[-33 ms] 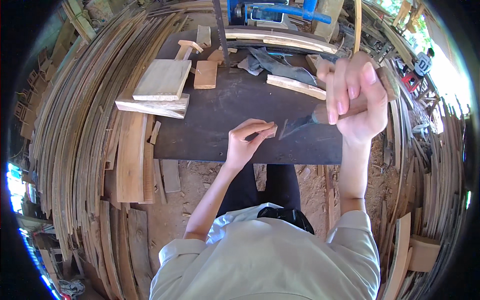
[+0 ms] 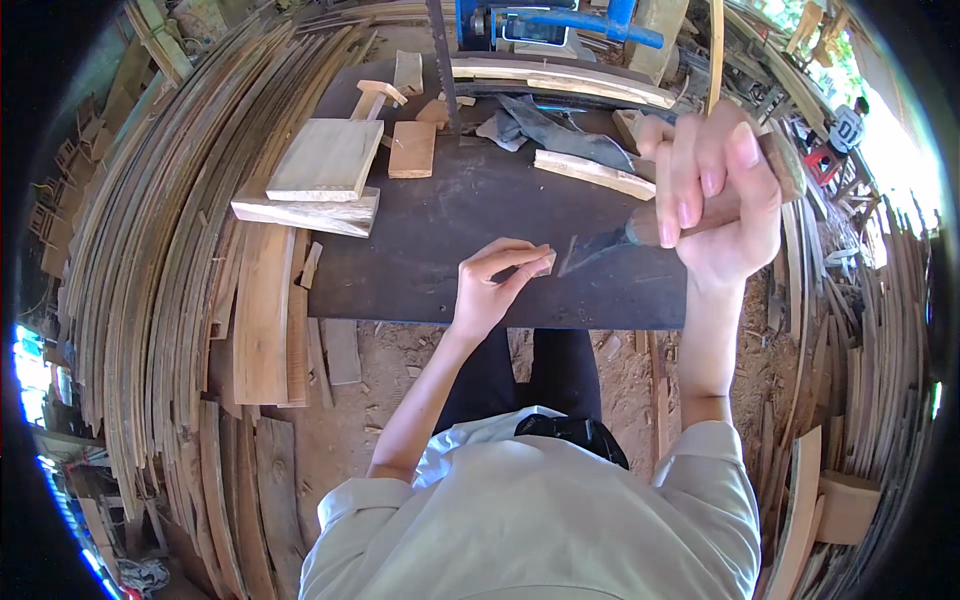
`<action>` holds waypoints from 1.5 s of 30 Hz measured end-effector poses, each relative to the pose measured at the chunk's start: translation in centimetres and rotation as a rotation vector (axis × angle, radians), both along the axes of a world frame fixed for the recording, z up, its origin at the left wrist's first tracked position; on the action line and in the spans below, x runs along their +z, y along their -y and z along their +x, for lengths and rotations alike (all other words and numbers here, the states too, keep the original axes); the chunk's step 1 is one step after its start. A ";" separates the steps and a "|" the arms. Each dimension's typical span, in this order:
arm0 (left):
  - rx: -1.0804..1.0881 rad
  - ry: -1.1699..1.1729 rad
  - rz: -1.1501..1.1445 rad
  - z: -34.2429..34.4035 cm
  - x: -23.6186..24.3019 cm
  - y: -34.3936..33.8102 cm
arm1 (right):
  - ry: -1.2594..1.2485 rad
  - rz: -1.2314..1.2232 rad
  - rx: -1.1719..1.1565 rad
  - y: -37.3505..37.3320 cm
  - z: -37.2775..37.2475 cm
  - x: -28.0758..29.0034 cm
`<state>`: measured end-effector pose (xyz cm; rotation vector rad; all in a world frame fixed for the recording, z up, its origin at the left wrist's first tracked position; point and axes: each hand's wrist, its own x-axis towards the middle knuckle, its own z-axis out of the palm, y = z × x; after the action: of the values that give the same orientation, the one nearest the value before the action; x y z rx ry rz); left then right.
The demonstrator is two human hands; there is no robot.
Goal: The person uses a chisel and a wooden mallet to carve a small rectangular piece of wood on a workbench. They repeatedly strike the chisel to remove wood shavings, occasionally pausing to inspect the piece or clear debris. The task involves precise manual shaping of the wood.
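Observation:
My left hand [image 2: 492, 280] is closed in a pinch on a small wood piece [image 2: 545, 263], held over the near part of a dark tabletop [image 2: 450, 220]. Raised on the right, my right hand [image 2: 725, 200] wraps round the wooden handle of a chisel [image 2: 603, 240]. The handle's butt shows past my fingers at the upper right. The metal blade slants down to the left, its broad tip just right of the wood piece. A narrow gap seems to lie between tip and wood.
Two thick boards [image 2: 325, 160] are stacked on the table's left, beside a small brown block [image 2: 411, 150]. A grey cloth [image 2: 560, 130] and a pale wood strip [image 2: 595, 175] lie toward the back right. Long planks [image 2: 170, 230] line the left. A person [image 2: 848, 130] sits far right.
My right hand and the chisel have shifted very slightly to the right. My left hand and the wood piece are almost unmoved.

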<state>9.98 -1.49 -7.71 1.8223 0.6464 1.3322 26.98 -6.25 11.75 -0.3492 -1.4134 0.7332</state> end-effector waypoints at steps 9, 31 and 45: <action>-0.005 -0.008 0.014 0.0 0.4 0.1 | 0.023 -0.022 0.001 -0.8 -1.1 0.5; 0.128 -0.008 0.175 1.2 1.4 1.1 | 0.008 -0.060 0.037 -1.5 -1.2 2.4; 0.071 -0.045 0.132 1.7 0.9 1.1 | 0.042 -0.151 -0.201 -2.7 -1.5 1.6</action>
<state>11.73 -2.60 -6.81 1.9551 0.6662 1.4132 25.46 -3.56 13.32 -0.6182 -1.3430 0.6715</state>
